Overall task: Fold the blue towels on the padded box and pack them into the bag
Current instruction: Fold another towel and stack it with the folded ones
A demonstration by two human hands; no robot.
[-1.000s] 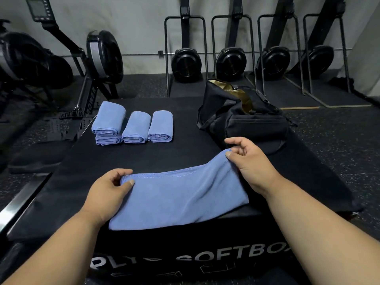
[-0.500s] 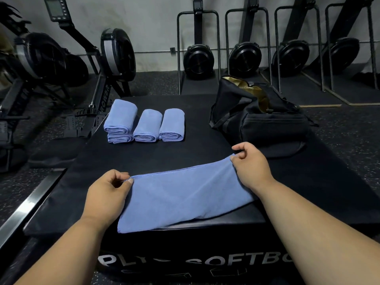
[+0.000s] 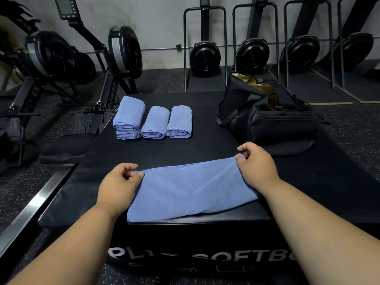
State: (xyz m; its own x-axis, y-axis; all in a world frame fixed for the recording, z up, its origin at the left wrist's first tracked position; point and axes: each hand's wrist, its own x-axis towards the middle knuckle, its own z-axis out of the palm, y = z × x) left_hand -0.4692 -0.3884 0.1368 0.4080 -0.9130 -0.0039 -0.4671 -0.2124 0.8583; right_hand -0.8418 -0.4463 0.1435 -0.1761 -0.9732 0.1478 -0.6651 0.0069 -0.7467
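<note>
A blue towel (image 3: 191, 192) on the padded box (image 3: 185, 149) is pinched at its far corners by the left hand (image 3: 120, 186) and right hand (image 3: 257, 165); folded towels (image 3: 153, 122) lie far left, the bag (image 3: 267, 116) far right.

A blue towel (image 3: 191, 192) lies folded in half along its length at the near edge of the black padded box (image 3: 185, 149), its stitched far edge pinched at each end, its near edge just over the box's front rim. Farther back on the left sit four folded blue towels (image 3: 153, 122): two stacked at the left, two single beside them. A black bag (image 3: 267, 118) stands open at the back right, tan lining showing.
</note>
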